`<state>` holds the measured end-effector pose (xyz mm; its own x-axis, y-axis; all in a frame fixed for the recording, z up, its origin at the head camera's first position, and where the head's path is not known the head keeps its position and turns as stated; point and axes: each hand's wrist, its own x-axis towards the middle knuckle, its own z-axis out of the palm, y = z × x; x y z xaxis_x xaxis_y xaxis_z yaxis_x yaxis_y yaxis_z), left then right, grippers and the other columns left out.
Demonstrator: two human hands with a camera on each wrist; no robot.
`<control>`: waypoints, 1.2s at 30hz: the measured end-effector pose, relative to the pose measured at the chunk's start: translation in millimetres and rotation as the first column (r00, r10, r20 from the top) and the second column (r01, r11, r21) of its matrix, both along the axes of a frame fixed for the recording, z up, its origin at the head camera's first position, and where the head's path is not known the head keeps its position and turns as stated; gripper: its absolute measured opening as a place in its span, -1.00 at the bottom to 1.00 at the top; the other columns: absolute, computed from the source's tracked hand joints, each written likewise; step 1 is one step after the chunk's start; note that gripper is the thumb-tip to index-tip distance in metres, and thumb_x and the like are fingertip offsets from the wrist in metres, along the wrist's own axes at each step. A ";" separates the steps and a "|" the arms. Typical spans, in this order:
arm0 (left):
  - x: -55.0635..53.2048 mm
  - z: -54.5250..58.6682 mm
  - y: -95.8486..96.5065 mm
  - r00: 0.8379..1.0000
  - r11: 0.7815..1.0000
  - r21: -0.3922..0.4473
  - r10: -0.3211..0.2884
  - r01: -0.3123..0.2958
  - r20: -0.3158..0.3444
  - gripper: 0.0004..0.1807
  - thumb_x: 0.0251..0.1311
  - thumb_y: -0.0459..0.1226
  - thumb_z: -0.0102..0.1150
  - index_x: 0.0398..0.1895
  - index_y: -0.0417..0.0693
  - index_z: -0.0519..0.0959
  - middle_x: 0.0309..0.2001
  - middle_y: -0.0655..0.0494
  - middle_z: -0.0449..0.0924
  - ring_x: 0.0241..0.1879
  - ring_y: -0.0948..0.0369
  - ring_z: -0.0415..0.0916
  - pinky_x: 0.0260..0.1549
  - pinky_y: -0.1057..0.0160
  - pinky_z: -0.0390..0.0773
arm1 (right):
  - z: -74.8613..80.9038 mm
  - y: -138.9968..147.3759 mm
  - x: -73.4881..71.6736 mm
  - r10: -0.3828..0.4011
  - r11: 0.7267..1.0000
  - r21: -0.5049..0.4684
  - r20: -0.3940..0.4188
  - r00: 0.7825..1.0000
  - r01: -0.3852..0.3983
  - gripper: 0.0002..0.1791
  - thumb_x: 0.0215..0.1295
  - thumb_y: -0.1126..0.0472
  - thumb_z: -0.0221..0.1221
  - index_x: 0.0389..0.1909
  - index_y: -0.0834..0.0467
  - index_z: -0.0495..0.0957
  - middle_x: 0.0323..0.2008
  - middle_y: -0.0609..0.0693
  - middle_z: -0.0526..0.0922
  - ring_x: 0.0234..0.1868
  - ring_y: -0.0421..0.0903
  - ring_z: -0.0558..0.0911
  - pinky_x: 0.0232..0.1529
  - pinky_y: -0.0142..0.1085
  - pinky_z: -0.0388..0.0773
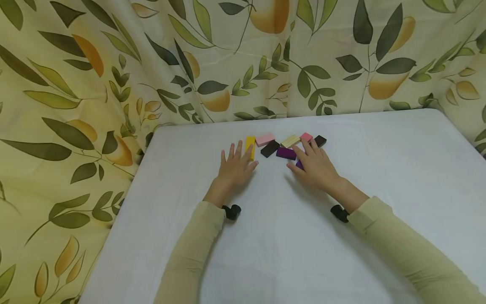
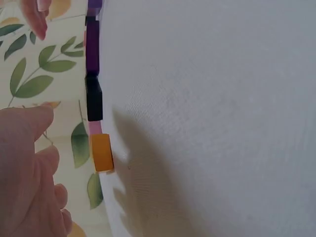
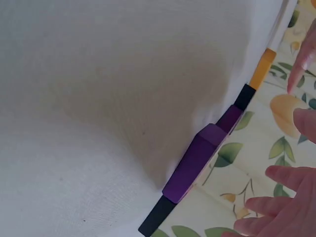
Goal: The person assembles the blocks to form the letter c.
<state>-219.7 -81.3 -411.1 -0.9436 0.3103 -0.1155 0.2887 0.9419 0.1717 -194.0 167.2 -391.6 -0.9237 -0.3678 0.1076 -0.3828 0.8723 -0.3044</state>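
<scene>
Several small coloured blocks lie loosely grouped on the white tabletop. My left hand (image 1: 236, 169), fingers spread, hovers beside the yellow block (image 1: 250, 147), which its forefinger partly covers in the head view. To the right lie a light pink block (image 1: 265, 139), a black block (image 1: 270, 149), a dark purple block (image 1: 286, 153) and a cream block (image 1: 290, 141). Above the right end of the group hangs my right hand (image 1: 317, 169), holding nothing. It partly hides another purple block (image 3: 195, 163); a deeper pink block (image 1: 306, 137) and a second black block (image 1: 320, 140) lie past its fingertips.
The white-covered table (image 1: 265, 236) has its far edge just behind the blocks. A leaf-and-fruit patterned curtain (image 1: 243, 63) hangs behind it and along the left side. Small black devices (image 1: 233, 212) are strapped at both wrists.
</scene>
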 end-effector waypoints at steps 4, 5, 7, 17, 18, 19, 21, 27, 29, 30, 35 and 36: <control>-8.4 -1.6 -2.1 1.000 1.000 0.012 0.000 0.000 0.031 -0.32 0.32 0.21 -0.55 0.45 0.26 -0.25 0.44 0.01 -0.47 0.38 0.00 -0.53 0.22 -0.12 -0.47 | -0.1 0.4 -6.0 0.020 1.000 0.000 0.014 1.000 -0.020 -0.26 0.30 -0.11 0.02 0.33 0.30 0.15 0.33 0.39 0.00 0.31 0.39 -0.09 0.19 0.23 -0.06; -10.8 -2.5 -2.6 1.000 1.000 0.014 -0.001 0.001 0.030 -0.32 0.33 0.20 -0.54 0.45 0.26 -0.24 0.44 0.01 -0.45 0.38 0.01 -0.52 0.22 -0.12 -0.46 | -0.3 0.9 -7.9 0.020 1.000 0.000 0.019 1.000 -0.020 -0.25 0.30 -0.11 0.03 0.33 0.30 0.15 0.33 0.39 0.00 0.31 0.40 -0.09 0.19 0.22 -0.06; -15.5 -4.3 -3.1 1.000 1.000 0.007 -0.001 0.001 0.029 -0.34 0.34 0.19 -0.53 0.45 0.27 -0.23 0.44 0.02 -0.44 0.39 0.02 -0.51 0.23 -0.12 -0.45 | -1.4 2.3 -11.5 0.018 1.000 -0.006 0.031 0.999 -0.017 -0.25 0.29 -0.10 0.05 0.33 0.31 0.14 0.33 0.38 0.00 0.31 0.40 -0.09 0.20 0.21 -0.07; -35.5 -5.0 -4.7 0.997 0.998 0.013 -0.065 0.064 0.044 -0.34 0.36 0.15 -0.54 0.46 0.20 -0.22 0.45 0.03 -0.37 0.39 0.04 -0.44 0.24 -0.09 -0.39 | -4.3 12.7 -23.7 0.028 1.000 0.001 0.055 0.998 -0.028 -0.25 0.28 -0.08 0.07 0.31 0.34 0.16 0.30 0.40 0.06 0.29 0.45 -0.08 0.20 0.21 -0.07; -37.5 -4.8 -5.1 0.996 0.997 0.017 -0.074 0.073 0.043 -0.34 0.36 0.15 -0.55 0.46 0.19 -0.23 0.45 0.04 -0.36 0.40 0.05 -0.42 0.25 -0.09 -0.39 | -3.9 13.7 -24.7 0.030 1.000 0.002 0.059 0.998 -0.030 -0.24 0.27 -0.08 0.08 0.31 0.34 0.15 0.31 0.39 0.05 0.29 0.44 -0.08 0.21 0.20 -0.07; -39.4 -4.6 -5.7 0.996 0.997 0.018 -0.079 0.079 0.042 -0.33 0.36 0.16 -0.55 0.46 0.18 -0.24 0.45 0.06 -0.34 0.40 0.06 -0.41 0.25 -0.08 -0.38 | -3.2 14.5 -25.7 0.032 0.999 -0.001 0.067 0.997 -0.032 -0.23 0.26 -0.07 0.09 0.31 0.34 0.15 0.31 0.39 0.05 0.29 0.43 -0.08 0.21 0.20 -0.08; -42.9 -4.1 -6.8 0.995 0.996 0.020 -0.090 0.089 0.037 -0.33 0.36 0.15 -0.55 0.46 0.15 -0.24 0.45 0.09 -0.31 0.40 0.08 -0.38 0.26 -0.06 -0.37 | -2.6 16.2 -28.1 0.031 1.000 -0.003 0.085 0.996 -0.031 -0.21 0.25 -0.08 0.10 0.33 0.33 0.13 0.32 0.37 0.04 0.31 0.39 -0.08 0.22 0.18 -0.09; -49.7 -3.7 -8.1 0.990 0.991 0.039 -0.126 0.124 0.055 -0.32 0.39 0.09 -0.49 0.46 0.01 -0.23 0.45 0.05 -0.28 0.40 0.13 -0.33 0.29 0.10 -0.30 | -0.3 21.1 -31.5 0.075 0.997 -0.021 0.141 0.987 -0.073 -0.19 0.21 -0.11 0.13 0.33 0.30 0.14 0.32 0.33 0.07 0.32 0.31 0.00 0.22 0.16 -0.03; -51.0 -4.5 -7.1 0.988 0.990 0.042 -0.139 0.137 0.060 -0.33 0.40 0.07 -0.48 0.45 -0.03 -0.22 0.45 0.04 -0.27 0.40 0.14 -0.32 0.29 0.17 -0.28 | 1.2 24.0 -31.3 0.106 0.994 -0.049 0.161 0.981 -0.100 -0.20 0.21 -0.07 0.16 0.33 0.30 0.14 0.31 0.34 0.09 0.31 0.29 0.04 0.21 0.15 0.01; -51.4 -4.7 -6.5 0.988 0.989 0.038 -0.143 0.141 0.063 -0.33 0.40 0.06 -0.48 0.45 -0.05 -0.21 0.45 0.03 -0.26 0.40 0.15 -0.32 0.29 0.20 -0.28 | 2.1 25.8 -31.1 0.124 0.991 -0.062 0.167 0.978 -0.115 -0.21 0.20 -0.03 0.18 0.32 0.31 0.15 0.30 0.36 0.10 0.31 0.29 0.06 0.21 0.14 0.02; -53.4 -2.9 -4.5 0.986 0.989 0.023 -0.150 0.149 0.067 -0.35 0.41 0.02 -0.46 0.44 -0.10 -0.16 0.44 0.05 -0.23 0.40 0.18 -0.28 0.28 0.26 -0.20 | 7.0 34.8 -30.8 0.187 0.980 -0.096 0.182 0.965 -0.172 -0.29 0.04 0.25 0.23 0.23 0.39 0.25 0.28 0.40 0.12 0.28 0.32 0.09 0.20 0.14 0.06; -54.1 -2.5 -4.4 0.986 0.988 0.017 -0.151 0.150 0.067 -0.36 0.42 0.01 -0.46 0.44 -0.10 -0.15 0.44 0.05 -0.22 0.39 0.19 -0.28 0.28 0.26 -0.18 | 7.3 36.2 -31.6 0.193 0.980 -0.093 0.187 0.963 -0.179 -0.29 -0.01 0.30 0.24 0.22 0.40 0.27 0.28 0.40 0.12 0.28 0.33 0.09 0.19 0.14 0.07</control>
